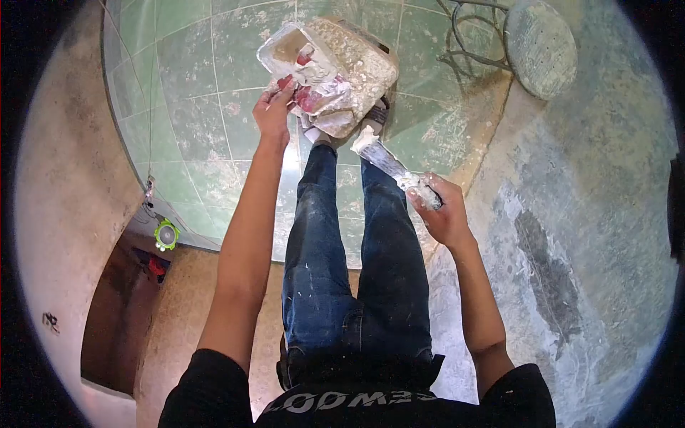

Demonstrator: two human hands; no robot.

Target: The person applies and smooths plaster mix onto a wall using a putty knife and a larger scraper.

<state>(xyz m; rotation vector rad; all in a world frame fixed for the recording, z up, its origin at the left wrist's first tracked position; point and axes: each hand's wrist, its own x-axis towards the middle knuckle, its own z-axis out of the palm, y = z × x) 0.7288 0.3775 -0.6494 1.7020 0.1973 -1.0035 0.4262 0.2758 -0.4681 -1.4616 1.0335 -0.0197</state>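
My right hand (pixel 441 210) is closed around the handle of a putty knife (pixel 385 158). Its blade points up and to the left, smeared with white paste, with a lump at the tip. White paste also coats the handle near my fingers. My left hand (pixel 274 113) is closed at the near left edge of an open, pale plastic packet (pixel 274 51) with red patches, holding white paste inside. The fingertips are partly lost against the red patches. Beneath the packet is a paste-crusted, overturned-looking tub (pixel 371 68), close to my feet.
Green floor tiles (pixel 185 78) are spotted with white residue. A round-topped stool (pixel 540 50) with curved metal legs lies tipped at the upper right. A small green round device (pixel 166 234) hangs by a cord at the left. Grey concrete (pixel 614 235) with a dark patch lies right.
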